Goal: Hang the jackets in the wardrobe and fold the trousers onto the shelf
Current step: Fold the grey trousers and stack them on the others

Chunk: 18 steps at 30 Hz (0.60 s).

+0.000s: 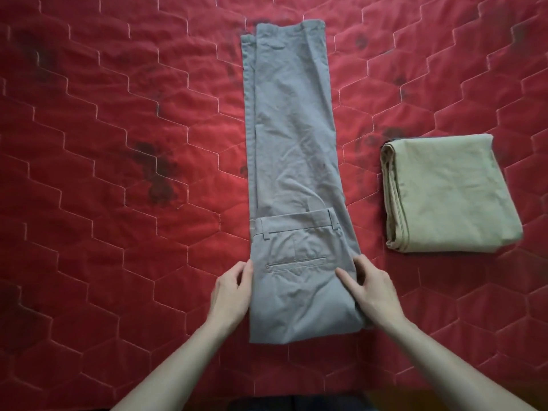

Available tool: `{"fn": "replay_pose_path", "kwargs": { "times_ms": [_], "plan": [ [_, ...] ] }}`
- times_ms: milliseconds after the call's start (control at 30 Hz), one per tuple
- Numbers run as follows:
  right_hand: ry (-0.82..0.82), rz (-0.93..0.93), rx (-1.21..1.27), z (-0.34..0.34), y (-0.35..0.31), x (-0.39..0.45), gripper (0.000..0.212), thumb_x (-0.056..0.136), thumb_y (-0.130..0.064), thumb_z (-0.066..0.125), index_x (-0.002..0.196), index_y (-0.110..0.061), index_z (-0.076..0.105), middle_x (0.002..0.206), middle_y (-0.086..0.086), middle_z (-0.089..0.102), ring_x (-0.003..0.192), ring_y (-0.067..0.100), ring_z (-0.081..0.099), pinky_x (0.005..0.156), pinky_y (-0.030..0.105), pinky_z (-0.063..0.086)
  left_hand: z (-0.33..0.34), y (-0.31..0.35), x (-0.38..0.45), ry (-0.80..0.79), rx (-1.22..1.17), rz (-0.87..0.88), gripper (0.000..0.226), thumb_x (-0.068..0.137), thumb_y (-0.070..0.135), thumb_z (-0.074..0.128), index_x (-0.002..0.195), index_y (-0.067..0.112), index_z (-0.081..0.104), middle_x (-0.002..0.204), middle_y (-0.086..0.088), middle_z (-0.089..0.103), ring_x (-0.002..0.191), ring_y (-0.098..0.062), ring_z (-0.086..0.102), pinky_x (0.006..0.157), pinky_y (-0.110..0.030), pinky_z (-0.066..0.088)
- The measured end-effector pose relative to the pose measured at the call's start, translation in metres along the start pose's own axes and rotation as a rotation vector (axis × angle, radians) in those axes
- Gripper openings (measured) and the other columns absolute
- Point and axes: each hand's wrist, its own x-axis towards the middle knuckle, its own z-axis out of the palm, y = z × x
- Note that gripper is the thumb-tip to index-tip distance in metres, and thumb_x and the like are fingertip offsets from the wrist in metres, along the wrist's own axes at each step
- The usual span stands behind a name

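Grey trousers [293,137] lie lengthwise on the red quilted bed [118,143], legs stacked and pointing away from me. The waist end is folded over onto the legs, with the back pocket facing up. My left hand [232,295] grips the left edge of that folded part, fingers curled round the cloth. My right hand [370,289] holds the right edge, thumb on top and fingers tucked at the side. Beige trousers [447,191] lie folded in a neat square pile to the right.
The red quilt with hexagon stitching and dark stains covers the whole view. Bare quilt stretches to the left of the grey trousers and in front of the beige pile. No wardrobe, shelf or jackets are in view.
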Motion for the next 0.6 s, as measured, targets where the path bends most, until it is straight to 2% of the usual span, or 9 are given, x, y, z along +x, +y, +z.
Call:
{"fn": "replay_pose_path", "kwargs": {
  "times_ms": [33, 100, 167, 233, 300, 333, 433, 533, 600],
  "plan": [
    [0.026, -0.049, -0.086, -0.004, 0.002, 0.001, 0.031, 0.093, -0.052, 0.066, 0.118, -0.038, 0.055, 0.095, -0.008, 0.071, 0.088, 0.024, 0.072, 0.071, 0.044, 0.057, -0.006, -0.007, 0.001, 0.052, 0.228, 0.138, 0.017, 0.105, 0.029, 0.053, 0.112, 0.025, 0.068, 0.103, 0.007, 0.072, 0.092, -0.018, 0.063, 0.079, -0.040, 0.053],
    [0.070, -0.206, -0.215, -0.013, 0.010, 0.004, 0.049, 0.099, -0.035, 0.065, 0.143, -0.034, 0.045, 0.122, -0.006, 0.061, 0.105, 0.025, 0.069, 0.074, 0.043, 0.059, -0.018, -0.019, 0.005, 0.102, 0.611, 0.407, 0.057, 0.092, 0.004, 0.059, 0.146, 0.019, 0.052, 0.136, -0.002, 0.061, 0.118, -0.024, 0.060, 0.093, -0.043, 0.055],
    [0.030, -0.345, -0.291, -0.023, 0.020, 0.012, 0.059, 0.103, -0.025, 0.059, 0.157, -0.032, 0.036, 0.146, 0.001, 0.049, 0.124, 0.028, 0.062, 0.092, 0.043, 0.058, -0.030, -0.023, 0.015, 0.064, 0.829, 0.633, 0.089, 0.076, -0.007, 0.055, 0.160, 0.016, 0.036, 0.161, -0.009, 0.043, 0.144, -0.029, 0.047, 0.110, -0.044, 0.046],
    [-0.064, -0.467, -0.426, -0.033, 0.028, 0.023, 0.055, 0.108, -0.027, 0.044, 0.161, -0.036, 0.032, 0.165, 0.001, 0.035, 0.149, 0.024, 0.042, 0.118, 0.042, 0.041, -0.037, -0.023, 0.027, -0.008, 0.992, 0.831, 0.088, 0.081, -0.003, 0.042, 0.165, 0.018, 0.027, 0.172, -0.011, 0.024, 0.158, -0.029, 0.029, 0.123, -0.048, 0.031],
    [-0.063, -0.706, -0.698, -0.036, 0.037, 0.032, 0.067, 0.101, -0.016, 0.036, 0.165, -0.031, 0.024, 0.173, 0.004, 0.019, 0.159, 0.025, 0.023, 0.123, 0.045, 0.030, -0.035, -0.024, 0.038, -0.089, 1.091, 0.963, 0.081, 0.088, 0.002, 0.035, 0.166, 0.020, 0.023, 0.174, -0.010, 0.018, 0.160, -0.028, 0.021, 0.126, -0.051, 0.022],
    [-0.090, -0.811, -0.823, -0.036, 0.041, 0.036, 0.072, 0.097, -0.013, 0.036, 0.166, -0.030, 0.020, 0.174, 0.004, 0.015, 0.159, 0.026, 0.019, 0.124, 0.046, 0.026, -0.031, -0.025, 0.043, -0.136, 1.116, 0.993, 0.080, 0.090, 0.003, 0.034, 0.166, 0.020, 0.021, 0.174, -0.010, 0.017, 0.160, -0.027, 0.019, 0.126, -0.051, 0.021],
    [-0.166, -0.919, -0.943, -0.032, 0.044, 0.050, 0.076, 0.094, -0.016, 0.042, 0.165, -0.027, 0.021, 0.174, 0.000, 0.014, 0.160, 0.026, 0.017, 0.126, 0.049, 0.019, -0.020, -0.028, 0.056, -0.253, 1.124, 0.977, 0.085, 0.090, 0.015, 0.045, 0.168, 0.024, 0.012, 0.174, -0.008, 0.015, 0.161, -0.026, 0.013, 0.127, -0.050, 0.015],
    [-0.310, -0.944, -0.987, -0.041, 0.031, 0.069, 0.084, 0.083, -0.031, 0.060, 0.162, -0.024, 0.033, 0.172, 0.000, 0.024, 0.160, 0.025, 0.017, 0.126, 0.053, 0.019, -0.021, -0.026, 0.062, -0.332, 1.087, 0.951, 0.096, 0.090, 0.048, 0.055, 0.168, 0.026, 0.004, 0.175, -0.008, 0.007, 0.163, -0.026, 0.004, 0.130, -0.049, 0.008],
    [-0.434, -0.973, -1.013, -0.051, 0.023, 0.078, 0.092, 0.079, -0.039, 0.062, 0.164, -0.025, 0.028, 0.172, -0.002, 0.023, 0.160, 0.023, 0.016, 0.126, 0.053, 0.018, -0.024, -0.024, 0.062, -0.370, 1.090, 0.954, 0.111, 0.083, 0.062, 0.060, 0.168, 0.025, -0.002, 0.176, -0.009, 0.000, 0.163, -0.026, -0.002, 0.131, -0.048, 0.004]
  ]
}}
